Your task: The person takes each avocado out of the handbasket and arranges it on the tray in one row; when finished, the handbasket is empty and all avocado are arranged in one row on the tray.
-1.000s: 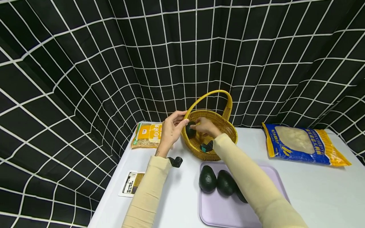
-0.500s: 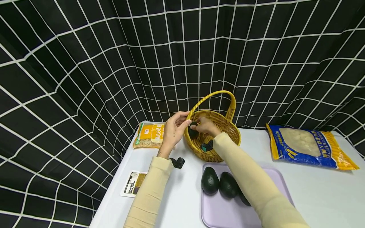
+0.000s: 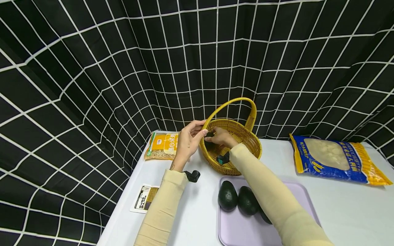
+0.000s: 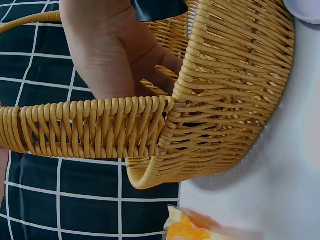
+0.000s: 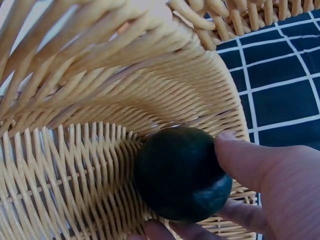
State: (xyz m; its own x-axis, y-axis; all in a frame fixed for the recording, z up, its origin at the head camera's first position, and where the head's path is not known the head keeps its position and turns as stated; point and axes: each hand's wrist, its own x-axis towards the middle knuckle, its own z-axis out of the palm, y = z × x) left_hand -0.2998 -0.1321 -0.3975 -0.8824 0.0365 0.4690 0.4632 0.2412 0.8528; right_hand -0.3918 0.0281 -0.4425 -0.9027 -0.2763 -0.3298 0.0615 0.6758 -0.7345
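Note:
A yellow wicker basket (image 3: 247, 138) with a tall arched handle (image 3: 234, 99) stands at the back middle of the table. My left hand (image 3: 188, 141) holds the base of the handle on its left side, fingers behind and thumb in front. Inside the basket, my right hand (image 3: 224, 137) grips a dark green avocado (image 5: 175, 175) near the left wall. The right wrist view shows the thumb on one side of the avocado and fingers curled beneath its other side. In front, a lilac tray (image 3: 235, 229) bears dark avocados (image 3: 227, 195), one partly hidden by the right sleeve.
An orange noodle packet (image 3: 163, 146) lies left of the basket, behind the left hand. Nearer, a small white-and-brown packet (image 3: 144, 198) is partly covered by the left sleeve. At right lies a blue-and-yellow pasta bag (image 3: 335, 159). A black gridded curtain (image 3: 184, 68) hangs behind.
The head view has shifted slightly, so things appear a little farther right. The left hand stays on the handle, and the right stays at the avocado, less of which shows now.

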